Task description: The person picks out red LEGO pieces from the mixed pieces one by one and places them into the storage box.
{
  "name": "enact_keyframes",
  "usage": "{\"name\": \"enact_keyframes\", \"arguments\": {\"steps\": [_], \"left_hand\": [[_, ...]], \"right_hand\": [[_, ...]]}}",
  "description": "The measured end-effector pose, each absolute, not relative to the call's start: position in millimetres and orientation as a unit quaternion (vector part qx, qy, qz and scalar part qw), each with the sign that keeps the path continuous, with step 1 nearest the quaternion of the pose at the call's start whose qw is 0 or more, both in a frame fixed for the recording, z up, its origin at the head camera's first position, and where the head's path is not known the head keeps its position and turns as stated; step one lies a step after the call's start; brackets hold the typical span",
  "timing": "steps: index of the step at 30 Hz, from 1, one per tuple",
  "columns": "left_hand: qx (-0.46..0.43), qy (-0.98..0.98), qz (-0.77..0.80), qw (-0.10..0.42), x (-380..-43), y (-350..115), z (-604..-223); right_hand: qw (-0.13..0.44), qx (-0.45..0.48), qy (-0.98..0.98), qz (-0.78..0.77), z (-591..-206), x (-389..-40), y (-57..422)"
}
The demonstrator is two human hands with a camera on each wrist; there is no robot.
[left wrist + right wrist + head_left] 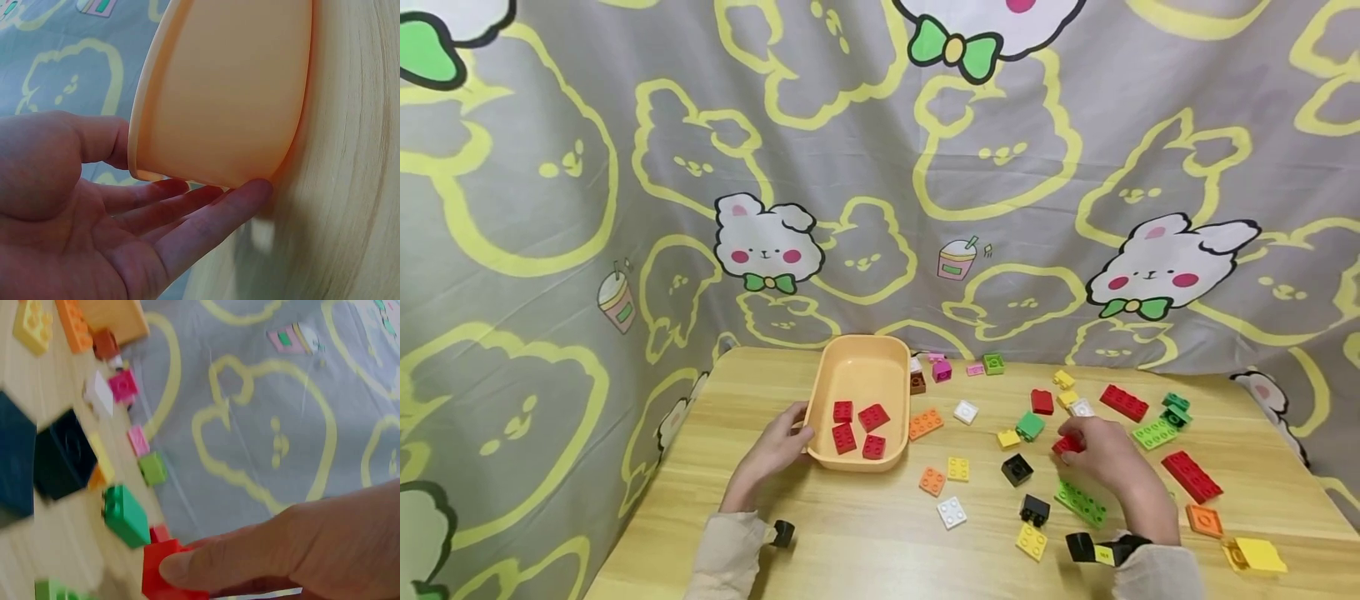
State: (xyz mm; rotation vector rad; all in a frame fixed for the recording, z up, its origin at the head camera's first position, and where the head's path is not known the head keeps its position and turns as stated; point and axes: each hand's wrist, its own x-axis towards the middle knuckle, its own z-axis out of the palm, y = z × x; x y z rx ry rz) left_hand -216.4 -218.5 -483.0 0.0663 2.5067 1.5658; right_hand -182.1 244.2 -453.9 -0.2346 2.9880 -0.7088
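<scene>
A left hand is gripping a peach plastic tray, where four red bricks are already lying; one loose red brick is sitting outside, a right hand is pinching another red brick, and two long red bricks are remaining tableside.

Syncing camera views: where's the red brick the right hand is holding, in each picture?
Head: right of centre, the red brick pinched in the right hand.
Left wrist: not in it.
Right wrist: bottom edge, slightly left of centre.
Shared landmark: the grey curtain with yellow outlines.
</scene>
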Motion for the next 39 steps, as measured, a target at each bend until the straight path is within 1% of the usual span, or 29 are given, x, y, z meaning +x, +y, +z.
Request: {"name": "enact_keyframes", "arguments": {"steps": [7,13,17,25,34,39], "left_hand": [[0.024,0.839,0.535,0.098,-215.2,-217.2,-484.6],[0.024,0.841,0.531,0.097,-215.0,-219.9,-483.2],[0.031,0.838,0.536,0.099,-214.9,-221.8,-482.7],[0.039,0.831,0.545,0.101,-214.0,-220.3,-482.8],[0.044,0.837,0.536,0.102,-216.9,-220.6,-482.2],[0.047,0.839,0.532,0.1,-217.2,-220.3,-481.4]], "right_hand": [[-0.036,-0.124,0.963,-0.238,-450.0,-185.4,214.4],[-0.099,-0.186,0.948,-0.24,-451.3,-193.9,176.3],[-0.114,-0.225,0.934,-0.252,-448.1,-200.9,149.8],[-0.115,-0.256,0.922,-0.266,-439.0,-215.7,107.2],[-0.088,-0.3,0.919,-0.239,-421.0,-244.0,68.4],[-0.064,-0.337,0.913,-0.222,-418.7,-261.4,48.9]]}}
